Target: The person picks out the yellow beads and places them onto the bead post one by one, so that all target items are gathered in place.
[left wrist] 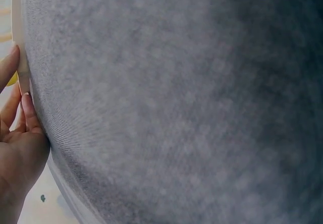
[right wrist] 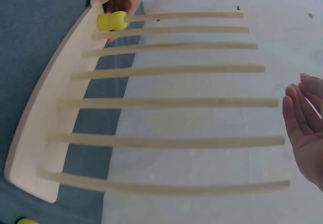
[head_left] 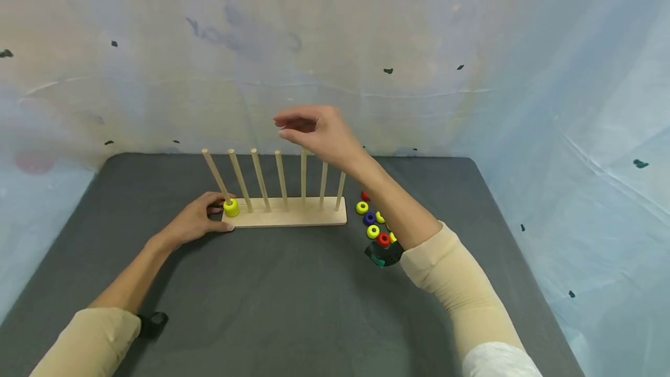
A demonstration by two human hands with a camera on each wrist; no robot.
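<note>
1. The person's left hand (head_left: 196, 221) rests on the dark table (head_left: 272, 301) at the left end of the wooden peg rack (head_left: 290, 214), fingers curled round that end of the base.
2. A yellow bead (head_left: 231, 207) sits at the bottom of the leftmost peg (head_left: 216, 174), just beside those fingers.
3. The right hand (head_left: 314, 130) hovers above the middle pegs, fingers loosely spread and empty.
4. Right of the rack lies a cluster of loose beads (head_left: 373, 223), yellow, blue and red, partly hidden by the right forearm.
</note>
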